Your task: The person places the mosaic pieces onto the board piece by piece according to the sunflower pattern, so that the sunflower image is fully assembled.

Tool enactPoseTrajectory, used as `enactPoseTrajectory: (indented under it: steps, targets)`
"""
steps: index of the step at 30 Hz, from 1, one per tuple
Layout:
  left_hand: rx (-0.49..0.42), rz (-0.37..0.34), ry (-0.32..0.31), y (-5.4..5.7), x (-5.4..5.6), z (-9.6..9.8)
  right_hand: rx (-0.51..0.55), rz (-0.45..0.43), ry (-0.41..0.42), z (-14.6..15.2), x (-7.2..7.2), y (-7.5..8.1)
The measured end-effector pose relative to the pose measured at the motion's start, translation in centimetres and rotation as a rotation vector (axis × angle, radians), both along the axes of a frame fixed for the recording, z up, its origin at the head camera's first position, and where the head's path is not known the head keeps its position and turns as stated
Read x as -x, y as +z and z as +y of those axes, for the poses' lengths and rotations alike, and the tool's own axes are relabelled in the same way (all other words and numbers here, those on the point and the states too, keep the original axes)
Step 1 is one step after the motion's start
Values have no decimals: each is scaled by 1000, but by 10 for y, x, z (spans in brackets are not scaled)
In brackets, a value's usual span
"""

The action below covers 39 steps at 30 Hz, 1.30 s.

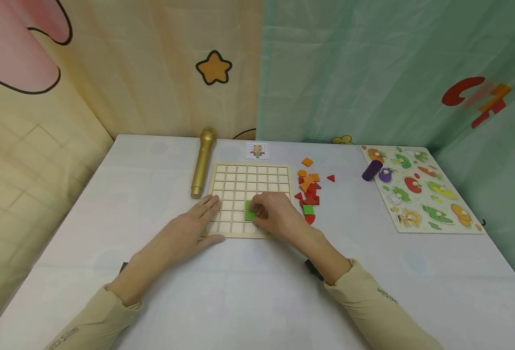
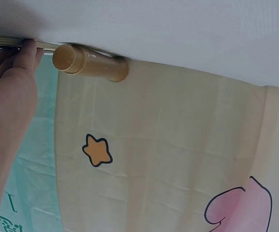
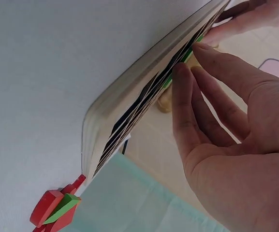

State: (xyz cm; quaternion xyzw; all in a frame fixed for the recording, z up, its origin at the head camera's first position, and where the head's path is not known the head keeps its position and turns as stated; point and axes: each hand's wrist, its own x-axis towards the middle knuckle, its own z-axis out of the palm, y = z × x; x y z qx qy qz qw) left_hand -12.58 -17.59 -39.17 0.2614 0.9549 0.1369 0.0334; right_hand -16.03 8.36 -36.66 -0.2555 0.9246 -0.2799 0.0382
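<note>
A wooden grid board (image 1: 225, 227) lies on the table with green square tiles (image 1: 250, 215) set in its lower middle cells. My left hand (image 1: 189, 227) rests with straight fingers along the board's left edge, thumb at the near-left corner. Over the green tiles, my right hand (image 1: 278, 214) has its fingers bent, thumb and fingertips pinching a green tile (image 3: 188, 54) at the board's surface. The fingers partly cover that tile. Right of the board lies a loose pile of red pieces (image 1: 311, 199), orange pieces (image 1: 313, 177) and a green square piece (image 1: 308, 209).
A gold microphone (image 1: 202, 165) lies left of the board. Behind the board is a small pattern card (image 1: 257, 150). To the right are a dark purple cylinder (image 1: 372, 170) and a vegetable puzzle board (image 1: 403, 223). Curtains (image 1: 349, 73) hang behind the table.
</note>
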Motion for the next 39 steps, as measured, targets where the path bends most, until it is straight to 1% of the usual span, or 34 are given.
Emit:
enactPoseTrajectory:
  steps: [4, 8, 11, 14, 19, 26, 30, 35, 39]
  targets:
    - [-7, -1, -2, 0, 0, 0, 10, 15, 1, 5, 1, 1]
    - [-9, -10, -3, 0, 0, 0, 31, 5, -11, 16, 5, 5]
    - [-9, -11, -3, 1, -1, 0, 21, -35, -36, 28, 10, 11]
    - [-12, 2, -8, 2, -2, 0, -1, -74, -50, 44, 17, 17]
    - [-20, 18, -15, 1, -2, -1, -38, -116, -49, 74, 28, 26]
    - [-18, 16, -7, 2, -3, -1, -91, -209, -54, 108, 37, 31]
    - [-23, 18, -4, 2, -4, 0, -127, -252, -60, 115, 39, 32]
    - [-31, 22, -1, 3, -4, 0, -162, -292, -69, 113, 39, 30]
    - [-33, 24, -2, 2, -4, 0, -189, -293, -66, 110, 37, 28]
